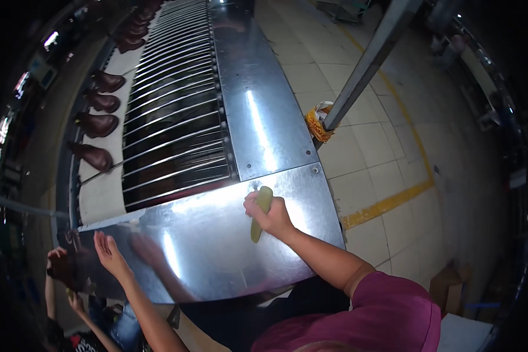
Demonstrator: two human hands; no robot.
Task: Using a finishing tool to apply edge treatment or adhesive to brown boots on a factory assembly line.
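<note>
My right hand (270, 214) is wrapped round a long olive-green object (265, 200) with rounded ends, perhaps a handle. It is held over the shiny metal tabletop (211, 258) at the end of a conveyor. To the left, my left hand (108, 252) hovers at the table's left part, fingers stretched out and nothing in them. A dark brown leather piece (64, 267), like a shoe upper, is beside the table's left end in a co-worker's hand (57, 253). The co-worker's other hand (76, 300) is closed on something small and yellowish.
Several brown shoe-like pieces (97, 124) stand along the conveyor's pale belt (102, 196). Beside it run metal rollers (176, 126) with gaps. A slanted metal post (369, 64) and an orange-yellow wrapped bundle (318, 124) stand at right. A cardboard box (447, 287) sits low on the right.
</note>
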